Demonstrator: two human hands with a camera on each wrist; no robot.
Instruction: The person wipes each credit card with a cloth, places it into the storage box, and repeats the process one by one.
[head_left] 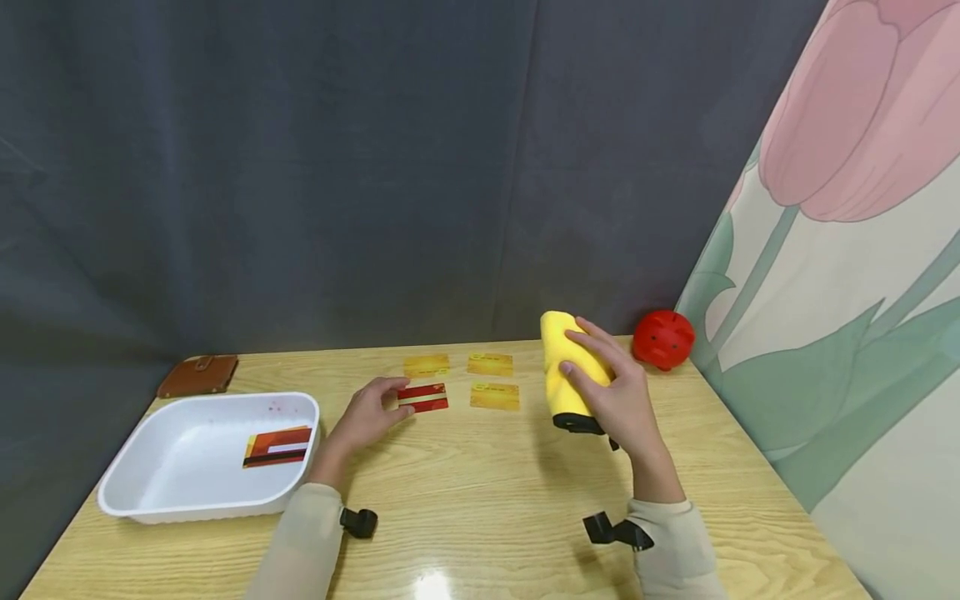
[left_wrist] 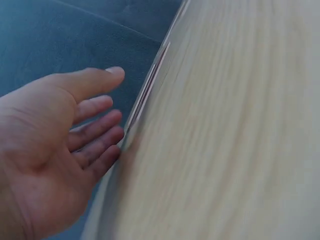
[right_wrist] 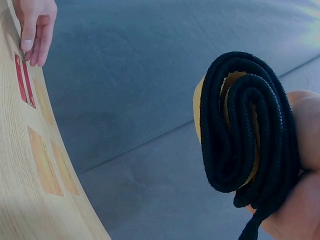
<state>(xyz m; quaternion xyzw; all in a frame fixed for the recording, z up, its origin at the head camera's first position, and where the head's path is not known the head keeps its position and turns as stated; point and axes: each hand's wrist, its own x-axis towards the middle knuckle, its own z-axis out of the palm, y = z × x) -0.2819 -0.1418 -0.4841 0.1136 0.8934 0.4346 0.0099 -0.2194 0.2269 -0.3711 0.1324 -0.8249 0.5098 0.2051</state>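
My right hand (head_left: 615, 392) grips a folded yellow towel (head_left: 564, 367) with black edging, held up above the table's right half. In the right wrist view the towel's layered black end (right_wrist: 250, 130) faces the camera. My left hand (head_left: 371, 417) is at the left end of a red card (head_left: 422, 397) with a pale stripe, which lies on the table. Thumb and fingers (left_wrist: 102, 120) are spread apart in the left wrist view, with nothing between them. Beside the red card lie yellow-gold cards (head_left: 494, 396), one behind it and two to its right.
A white tray (head_left: 187, 408) stands at the left, with a few overlapping cards (head_left: 277, 447) in it. Behind the tray lies a brown wallet (head_left: 198, 376). A red piggy bank (head_left: 663, 340) sits at the back right. A dark curtain (head_left: 360, 167) borders the wooden table (head_left: 450, 517).
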